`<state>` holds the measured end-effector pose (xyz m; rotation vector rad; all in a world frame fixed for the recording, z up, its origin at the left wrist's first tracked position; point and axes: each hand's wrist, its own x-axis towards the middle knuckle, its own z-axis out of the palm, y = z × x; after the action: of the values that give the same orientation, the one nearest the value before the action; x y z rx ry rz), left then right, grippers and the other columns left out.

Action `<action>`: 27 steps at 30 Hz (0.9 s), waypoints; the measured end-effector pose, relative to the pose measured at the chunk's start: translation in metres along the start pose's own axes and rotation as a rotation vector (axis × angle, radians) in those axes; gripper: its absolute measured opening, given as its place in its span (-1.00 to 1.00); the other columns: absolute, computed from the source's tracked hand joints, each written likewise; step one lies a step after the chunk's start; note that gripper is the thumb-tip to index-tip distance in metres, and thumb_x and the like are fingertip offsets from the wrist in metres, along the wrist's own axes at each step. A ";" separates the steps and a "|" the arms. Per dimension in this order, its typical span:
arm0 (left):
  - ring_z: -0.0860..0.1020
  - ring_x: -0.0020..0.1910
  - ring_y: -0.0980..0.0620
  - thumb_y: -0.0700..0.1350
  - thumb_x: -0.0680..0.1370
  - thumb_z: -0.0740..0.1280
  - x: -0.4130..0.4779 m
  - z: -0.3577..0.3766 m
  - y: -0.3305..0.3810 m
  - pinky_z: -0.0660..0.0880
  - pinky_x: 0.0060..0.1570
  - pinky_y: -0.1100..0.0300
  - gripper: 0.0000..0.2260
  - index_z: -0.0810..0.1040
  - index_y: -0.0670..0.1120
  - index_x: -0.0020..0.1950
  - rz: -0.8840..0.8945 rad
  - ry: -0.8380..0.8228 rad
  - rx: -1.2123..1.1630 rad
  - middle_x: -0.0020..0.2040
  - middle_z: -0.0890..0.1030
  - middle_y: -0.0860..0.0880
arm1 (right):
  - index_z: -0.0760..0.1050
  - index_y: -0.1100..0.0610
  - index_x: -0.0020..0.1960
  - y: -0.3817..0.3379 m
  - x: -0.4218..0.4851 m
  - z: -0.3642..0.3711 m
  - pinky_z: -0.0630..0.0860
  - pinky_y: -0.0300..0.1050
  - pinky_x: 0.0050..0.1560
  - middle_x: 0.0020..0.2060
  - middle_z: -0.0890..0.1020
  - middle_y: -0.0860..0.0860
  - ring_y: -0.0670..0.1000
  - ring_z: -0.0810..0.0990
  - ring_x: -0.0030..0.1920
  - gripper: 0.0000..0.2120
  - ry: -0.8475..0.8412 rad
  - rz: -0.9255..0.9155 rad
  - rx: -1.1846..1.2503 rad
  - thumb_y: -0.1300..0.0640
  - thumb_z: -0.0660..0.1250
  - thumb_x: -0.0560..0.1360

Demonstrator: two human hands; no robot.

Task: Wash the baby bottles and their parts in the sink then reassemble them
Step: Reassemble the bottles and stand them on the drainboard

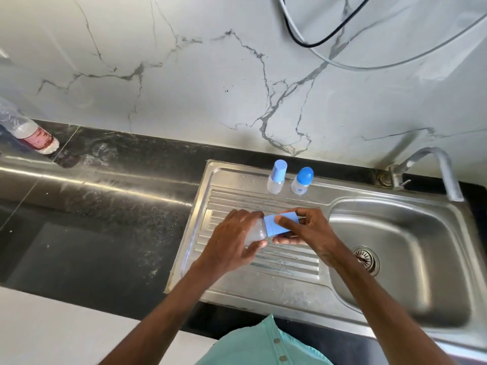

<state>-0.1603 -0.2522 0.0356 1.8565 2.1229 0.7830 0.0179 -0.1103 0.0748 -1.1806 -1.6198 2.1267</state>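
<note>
Your left hand [232, 239] reaches in from the lower left, its forearm angled across the near edge of the desk [105, 206]. Its fingers are curled round the clear body of a baby bottle [255, 233], which is held on its side over the middle of the ribbed drainboard [287, 262]. Your right hand [309, 230] comes in from the lower right, the wrist bent above the left rim of the sink basin [342, 222]. Its thumb on top and fingers underneath pinch the bottle's blue cap [274, 225]. The two hands almost meet, backs turned up towards you. Two more capped bottles stand upright, side by side, at the far edge of the drainboard: a pale-capped bottle [277, 177] on the left and a darker-capped bottle [302, 181] just beside it on the right. The tap [432, 164] rises from the far right corner of the sink, its spout bending over the basin. A plastic water bottle [30, 133] sits at the far left edge of the desk, well apart from your hands
</note>
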 end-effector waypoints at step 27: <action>0.59 -0.17 -0.01 0.29 0.34 0.41 0.138 0.082 -0.103 0.46 -0.21 0.39 -0.39 0.50 -0.17 0.13 -0.537 0.223 -0.445 -0.09 0.64 -0.05 | 0.61 0.16 0.15 0.012 0.082 -0.008 0.73 0.06 -0.14 -0.09 0.76 0.10 0.08 0.78 -0.18 -0.87 0.227 0.133 -0.245 0.17 0.40 0.62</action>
<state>-0.2330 -0.1050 -0.0619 0.9560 2.1825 1.2278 -0.0263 -0.0599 0.0263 -1.5813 -1.7760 1.8218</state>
